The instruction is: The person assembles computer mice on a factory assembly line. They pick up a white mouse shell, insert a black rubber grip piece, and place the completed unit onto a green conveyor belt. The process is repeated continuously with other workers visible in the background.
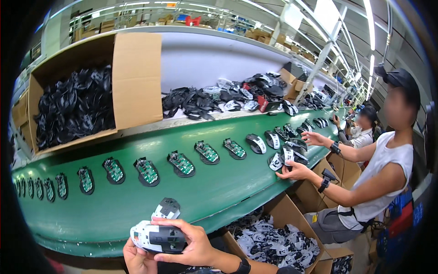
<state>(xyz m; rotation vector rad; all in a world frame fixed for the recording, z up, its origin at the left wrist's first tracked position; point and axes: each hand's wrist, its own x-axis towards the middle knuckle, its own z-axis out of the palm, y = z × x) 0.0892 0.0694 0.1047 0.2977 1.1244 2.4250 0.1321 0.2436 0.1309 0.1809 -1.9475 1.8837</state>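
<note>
Low in the view, both my hands are closed around a black and white computer mouse shell (155,238), its inner side with openings turned up. My left hand (138,259) grips its white end from below. My right hand (197,244) holds the black end, thumb underneath and fingers along the far edge. Just beyond them, a second grey and white mouse shell (167,209) lies at the near side of the green conveyor belt (105,214). Several mouse bases with green circuit boards (147,171) stand in a row along the belt.
A large carton (137,82) of black plastic parts stands at the far left. Loose shells (196,102) are heaped on the shelf behind the belt. An open box (273,242) of white and black parts sits at my right. A co-worker's hands (294,171) handle mouse shells on the belt.
</note>
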